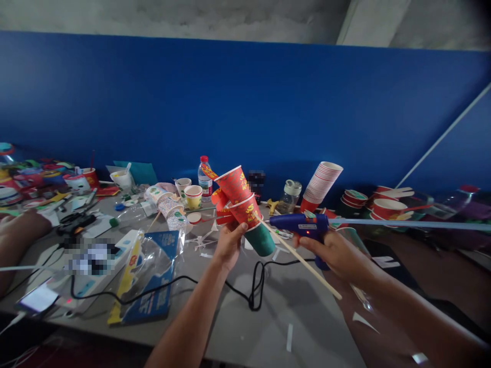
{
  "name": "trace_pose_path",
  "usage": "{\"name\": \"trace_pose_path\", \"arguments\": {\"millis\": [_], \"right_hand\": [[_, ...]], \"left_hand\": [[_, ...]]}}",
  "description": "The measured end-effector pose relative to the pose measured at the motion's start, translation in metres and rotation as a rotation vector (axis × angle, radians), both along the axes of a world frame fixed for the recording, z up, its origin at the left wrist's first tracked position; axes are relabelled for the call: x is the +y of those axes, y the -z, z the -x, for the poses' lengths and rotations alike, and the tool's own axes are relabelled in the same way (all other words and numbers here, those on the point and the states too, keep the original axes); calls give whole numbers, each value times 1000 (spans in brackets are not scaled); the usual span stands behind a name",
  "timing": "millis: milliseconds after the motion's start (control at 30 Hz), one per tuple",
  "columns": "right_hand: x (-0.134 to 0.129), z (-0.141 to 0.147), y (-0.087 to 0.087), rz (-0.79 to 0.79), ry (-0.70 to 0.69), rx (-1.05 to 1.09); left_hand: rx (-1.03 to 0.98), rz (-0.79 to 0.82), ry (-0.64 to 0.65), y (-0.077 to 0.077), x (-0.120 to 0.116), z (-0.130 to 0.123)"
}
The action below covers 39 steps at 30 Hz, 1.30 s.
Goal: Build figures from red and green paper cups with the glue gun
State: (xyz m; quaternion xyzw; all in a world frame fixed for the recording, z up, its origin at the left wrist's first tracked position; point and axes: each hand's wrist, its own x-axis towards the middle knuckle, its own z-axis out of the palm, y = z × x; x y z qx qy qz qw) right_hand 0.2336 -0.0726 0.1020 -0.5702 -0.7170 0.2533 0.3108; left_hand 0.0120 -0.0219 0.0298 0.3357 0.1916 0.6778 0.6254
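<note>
Near the middle, my left hand [230, 244] is wrapped round a joined piece of paper cups, two red cups [235, 185] above a green cup [261, 240], tilted to the left. Red cut-paper pieces stick out on its left side. A thin wooden stick [307, 265] slants from the cups down to the right. My right hand [326, 249] grips a blue glue gun [299, 225] with a long clear glue stick out of its back. The gun's nozzle is close to the wooden stick and the red cup; whether it touches cannot be made out.
A power strip [103, 271], a phone [37, 297] and blue-yellow packaging [153, 276] lie at left. A black cable crosses the grey table [284, 306]. Behind stand a bottle [205, 179], a jar [290, 197] and stacked cups [321, 184]. Another person's hand [26, 225] is far left.
</note>
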Motion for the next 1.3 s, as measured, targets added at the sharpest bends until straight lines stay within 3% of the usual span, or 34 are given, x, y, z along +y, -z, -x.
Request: {"name": "trace_pose_path", "arguments": {"millis": [67, 200, 400, 500, 733, 1033, 1300], "right_hand": [[-1, -3, 2, 58, -19, 188], [-7, -12, 15, 228, 100, 585], [-14, -32, 45, 635, 65, 1083], [-16, -36, 64, 754, 107, 1251], [-21, -35, 100, 920, 203, 1303], [-20, -27, 115, 1078, 112, 1327], [-23, -34, 127, 1106, 154, 1335]], "left_hand": [[-17, 3, 15, 0, 0, 1], [-50, 8, 36, -1, 0, 2], [-90, 38, -36, 2, 4, 2], [-86, 57, -43, 3, 5, 3], [-84, 40, -33, 3, 5, 4], [-81, 41, -40, 4, 5, 5], [-77, 28, -26, 2, 4, 4]]}}
